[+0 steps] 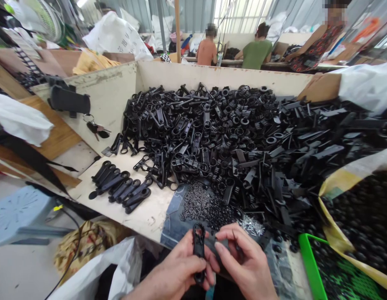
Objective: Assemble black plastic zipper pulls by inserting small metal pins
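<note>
Below, at the near edge of the desk (149, 216): left hand (177, 271) pinching an upright black plastic clip (199, 250); right hand (246, 266) just beside, fingers curled, thumb and forefinger pressed together, contents too small to tell. Beyond: heap of black parts (231, 141), row of finished clips (121, 187), scatter of small pins (206, 206), yellow bag (337, 183), green tray (307, 262).

Two bare hands, left hand (177, 271) and right hand (246, 266), no gloves, rings or sleeves.
</note>
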Motion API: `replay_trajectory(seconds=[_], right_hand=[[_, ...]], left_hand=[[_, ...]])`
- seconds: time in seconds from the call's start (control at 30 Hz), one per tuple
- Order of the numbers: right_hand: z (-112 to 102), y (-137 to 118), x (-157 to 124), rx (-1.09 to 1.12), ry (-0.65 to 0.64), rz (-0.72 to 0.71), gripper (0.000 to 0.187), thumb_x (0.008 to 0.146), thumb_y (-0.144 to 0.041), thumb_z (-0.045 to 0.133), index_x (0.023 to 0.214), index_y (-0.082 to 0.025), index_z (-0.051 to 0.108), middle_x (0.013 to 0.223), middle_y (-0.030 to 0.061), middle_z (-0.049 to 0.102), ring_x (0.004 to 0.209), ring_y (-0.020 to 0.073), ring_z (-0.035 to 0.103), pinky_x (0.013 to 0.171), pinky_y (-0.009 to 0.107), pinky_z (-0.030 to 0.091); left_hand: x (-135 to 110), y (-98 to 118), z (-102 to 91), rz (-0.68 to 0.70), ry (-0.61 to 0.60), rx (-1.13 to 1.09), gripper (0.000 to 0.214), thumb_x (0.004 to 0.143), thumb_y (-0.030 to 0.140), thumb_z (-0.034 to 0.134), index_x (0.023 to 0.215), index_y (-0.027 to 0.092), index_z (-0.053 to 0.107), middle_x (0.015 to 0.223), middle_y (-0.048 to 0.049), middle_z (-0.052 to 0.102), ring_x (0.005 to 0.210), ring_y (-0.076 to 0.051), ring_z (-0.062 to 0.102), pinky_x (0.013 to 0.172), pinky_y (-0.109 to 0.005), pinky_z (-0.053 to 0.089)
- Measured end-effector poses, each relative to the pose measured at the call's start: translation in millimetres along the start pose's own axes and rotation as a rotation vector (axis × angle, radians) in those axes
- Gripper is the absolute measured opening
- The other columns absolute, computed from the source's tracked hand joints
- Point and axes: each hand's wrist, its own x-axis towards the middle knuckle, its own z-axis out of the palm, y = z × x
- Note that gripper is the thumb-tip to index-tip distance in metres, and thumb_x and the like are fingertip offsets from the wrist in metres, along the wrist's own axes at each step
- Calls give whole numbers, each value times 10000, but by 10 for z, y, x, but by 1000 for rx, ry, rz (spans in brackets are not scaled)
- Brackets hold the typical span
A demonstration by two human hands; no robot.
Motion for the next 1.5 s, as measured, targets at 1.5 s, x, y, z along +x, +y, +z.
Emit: replay_trajectory(seconds=[1.5], right_hand=[[23, -75, -6, -200, -241, -233, 278, 1015, -128, 513, 1218, -230, 674, 968, 55, 713, 818, 172, 714, 726, 236, 589]], left_hand=[[64, -47, -269, 304, 161, 888, 281, 1032, 420, 459, 1091, 249, 674, 830, -8, 700, 811, -193, 613, 773, -269, 444]])
